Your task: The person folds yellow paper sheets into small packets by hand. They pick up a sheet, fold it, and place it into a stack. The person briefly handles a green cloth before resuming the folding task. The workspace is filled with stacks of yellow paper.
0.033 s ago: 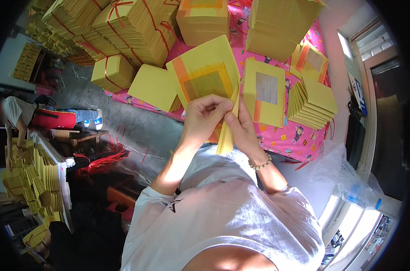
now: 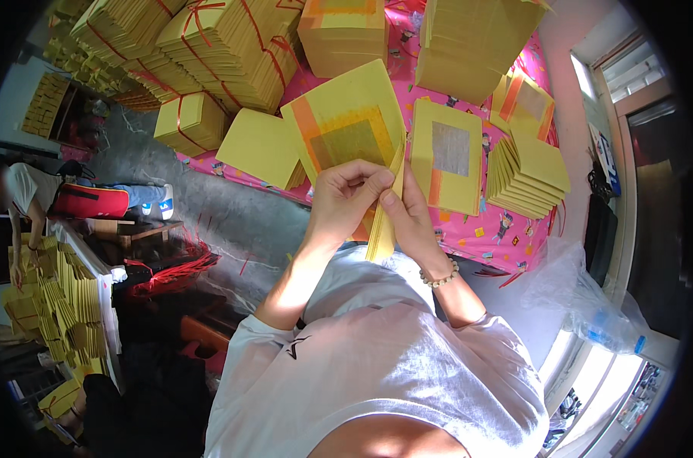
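Observation:
A thin sheaf of yellow joss paper [image 2: 346, 114] is held upright between my hands in front of my body. Its left face shows an orange stripe and a darker gold square; the bundled edges face me. My left hand [image 2: 346, 200] grips the near edge, with its thumb pressed on the sheets. Against the other side my right hand [image 2: 413, 221] pinches the same sheaf, its thumb close to my left thumb. The fingers behind the paper are hidden. Just beyond my right hand lies a flat stack of joss paper [image 2: 447, 191] with a grey foil square.
A pink patterned tablecloth [image 2: 476, 240] covers the table. Fanned sheets [image 2: 526, 179] lie at right, a plain stack [image 2: 258, 149] at left. Red-tied bundles [image 2: 224, 57] and tall piles [image 2: 476, 46] stand behind. A plastic bag [image 2: 568, 286] hangs at right. Another person [image 2: 37, 187] works at far left.

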`<state>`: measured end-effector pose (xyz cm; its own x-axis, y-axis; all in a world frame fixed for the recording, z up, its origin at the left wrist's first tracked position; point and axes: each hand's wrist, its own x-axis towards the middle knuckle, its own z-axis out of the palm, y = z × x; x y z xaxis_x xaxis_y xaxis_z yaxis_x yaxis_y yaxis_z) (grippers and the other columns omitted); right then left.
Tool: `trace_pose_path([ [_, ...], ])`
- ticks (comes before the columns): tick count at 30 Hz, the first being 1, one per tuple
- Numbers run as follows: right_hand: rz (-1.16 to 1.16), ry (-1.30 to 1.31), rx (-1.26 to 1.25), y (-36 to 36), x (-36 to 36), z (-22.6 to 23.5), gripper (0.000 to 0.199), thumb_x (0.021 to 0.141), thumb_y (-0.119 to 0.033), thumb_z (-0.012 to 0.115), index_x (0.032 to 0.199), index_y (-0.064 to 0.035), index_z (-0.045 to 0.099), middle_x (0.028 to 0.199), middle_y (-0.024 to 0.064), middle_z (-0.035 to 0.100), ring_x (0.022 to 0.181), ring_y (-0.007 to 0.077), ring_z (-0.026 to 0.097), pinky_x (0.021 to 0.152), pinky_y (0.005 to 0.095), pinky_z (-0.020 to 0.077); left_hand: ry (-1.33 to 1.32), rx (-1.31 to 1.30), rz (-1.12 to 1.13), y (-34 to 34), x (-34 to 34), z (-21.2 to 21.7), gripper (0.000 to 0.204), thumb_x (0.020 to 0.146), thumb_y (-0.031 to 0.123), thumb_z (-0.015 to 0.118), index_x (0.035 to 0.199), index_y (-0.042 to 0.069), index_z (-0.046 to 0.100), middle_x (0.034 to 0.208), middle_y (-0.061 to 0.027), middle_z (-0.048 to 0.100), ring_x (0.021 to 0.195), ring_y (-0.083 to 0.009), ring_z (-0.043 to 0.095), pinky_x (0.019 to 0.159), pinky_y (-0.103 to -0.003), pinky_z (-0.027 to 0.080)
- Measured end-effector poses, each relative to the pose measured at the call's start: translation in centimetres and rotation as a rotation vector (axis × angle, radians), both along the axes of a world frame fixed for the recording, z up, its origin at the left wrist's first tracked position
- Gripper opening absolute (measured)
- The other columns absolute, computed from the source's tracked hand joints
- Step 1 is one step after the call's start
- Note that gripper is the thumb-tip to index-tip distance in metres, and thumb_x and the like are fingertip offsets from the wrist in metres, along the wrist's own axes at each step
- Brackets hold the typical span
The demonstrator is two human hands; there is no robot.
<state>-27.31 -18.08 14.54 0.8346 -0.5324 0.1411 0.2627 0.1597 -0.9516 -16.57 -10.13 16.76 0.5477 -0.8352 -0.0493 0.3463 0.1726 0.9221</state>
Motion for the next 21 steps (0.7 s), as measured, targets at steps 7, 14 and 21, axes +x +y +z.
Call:
trace_pose_path([
  [7,-0.02,-0.005,-0.017,-0.1,0.0,-0.1,0.055,0.098,-0.024,0.054,0.142,-0.0016,0.029,0.128,0.0074,0.046,0.121,0.0149,0.042,0.102,0.0303,0.0345,-0.041,0.001,-0.003,-0.3,-0.1,-0.2,0.011,0.09,0.009,0.065,0.094,-0.001,0.066,0.083,-0.002,0.065,0.076,-0.0055,0.059,0.069,-0.02,0.05],
  [14,-0.045,0.031,-0.101,-0.4,-0.1,-0.7,0.058,0.097,-0.023,0.055,0.143,-0.0012,0.027,0.13,0.0088,0.045,0.122,0.0158,0.041,0.102,0.0306,0.0339,-0.035,-0.003,-0.019,-0.9,-0.2,-0.7,0.016,0.093,0.018,0.063,0.09,0.003,0.064,0.082,0.0025,0.061,0.075,-0.0031,0.054,0.069,-0.02,0.044],
  [21,-0.05,0.017,-0.094,-0.3,0.0,-0.4,0.058,0.096,-0.022,0.056,0.142,-0.0009,0.028,0.128,0.0091,0.046,0.118,0.0153,0.044,0.099,0.0293,0.0368,0.014,-0.029,-0.041,-1.1,0.0,-1.0,0.016,0.093,0.018,0.063,0.091,0.002,0.065,0.077,0.0026,0.061,0.073,-0.0024,0.054,0.065,-0.019,0.043],
])
